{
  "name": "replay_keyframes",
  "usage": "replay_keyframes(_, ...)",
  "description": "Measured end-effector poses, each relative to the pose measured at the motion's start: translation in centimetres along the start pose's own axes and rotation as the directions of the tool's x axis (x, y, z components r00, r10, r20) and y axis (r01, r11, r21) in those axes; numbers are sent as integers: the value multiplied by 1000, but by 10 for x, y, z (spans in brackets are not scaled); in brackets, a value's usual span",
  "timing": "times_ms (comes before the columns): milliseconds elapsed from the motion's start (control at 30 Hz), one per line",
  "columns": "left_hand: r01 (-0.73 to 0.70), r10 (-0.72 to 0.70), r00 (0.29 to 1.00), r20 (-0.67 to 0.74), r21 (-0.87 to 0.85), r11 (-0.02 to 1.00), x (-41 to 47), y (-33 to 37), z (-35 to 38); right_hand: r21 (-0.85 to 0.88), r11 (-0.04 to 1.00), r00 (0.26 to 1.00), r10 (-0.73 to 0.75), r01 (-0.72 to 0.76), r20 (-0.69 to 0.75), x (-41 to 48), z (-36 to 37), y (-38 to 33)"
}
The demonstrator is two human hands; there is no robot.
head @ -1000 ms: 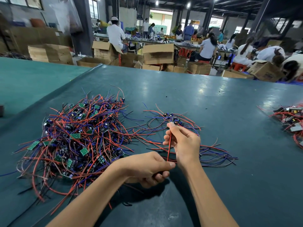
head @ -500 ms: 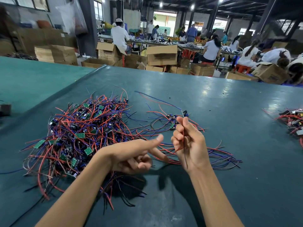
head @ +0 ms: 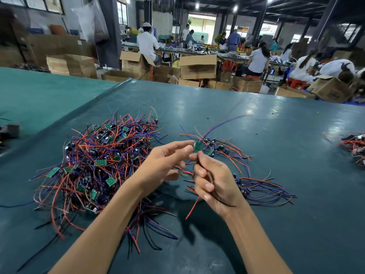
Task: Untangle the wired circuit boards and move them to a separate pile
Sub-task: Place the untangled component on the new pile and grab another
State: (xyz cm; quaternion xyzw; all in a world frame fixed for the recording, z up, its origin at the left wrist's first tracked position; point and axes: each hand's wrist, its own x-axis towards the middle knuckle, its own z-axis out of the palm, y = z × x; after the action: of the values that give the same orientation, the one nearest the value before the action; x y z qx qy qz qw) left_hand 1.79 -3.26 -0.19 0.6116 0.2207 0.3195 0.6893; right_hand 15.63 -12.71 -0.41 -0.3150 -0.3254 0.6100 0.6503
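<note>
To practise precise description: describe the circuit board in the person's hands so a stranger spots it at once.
On the dark green table, right of the big tangled pile, left hand and right hand meet. The small green circuit board sits at their fingertips, the only one held off the table.

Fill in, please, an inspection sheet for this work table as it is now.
Surface: dark green table cover, glossy.
Job's things: big tangled pile on the left; smaller pile on the right; one green circuit board held up between the hands.
Clutter: dark object at left edge; another wire heap at right edge.
Hands: right hand grips the board's wires; left hand reaches the board with fingertips, grip unclear.
Cables: red wire hangs below the right hand.
Surroundings: cardboard boxes; people working at far tables.
</note>
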Motion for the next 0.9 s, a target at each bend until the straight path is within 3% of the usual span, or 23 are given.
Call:
replay_keyframes(167, -28, 28, 1000, 5, -89, 996, 0, -4, 4, -96, 995, 999, 24, -21, 30, -1, 7, 8)
replay_keyframes(300, 15, -16, 1000, -1, -200, 980, 1, -5, 5, -68, 997, 998, 33, -29, 57, -1, 7, 9)
replay_keyframes(533, 21, -26, 999, -19, -200, 979, 1, -5, 7, -62, 998, 997, 28, -23, 77, -1, 5, 9)
replay_keyframes(767, -12, -5, 997, -71, -232, 973, 1, -6, 6, -212, 975, 992, -88, 67, -87, 1, 1, 8)
replay_keyframes(900, -33, 19, 998, -67, -203, 979, 2, -7, 4, -309, 947, 987, -123, 87, -100, 2, -1, 11)
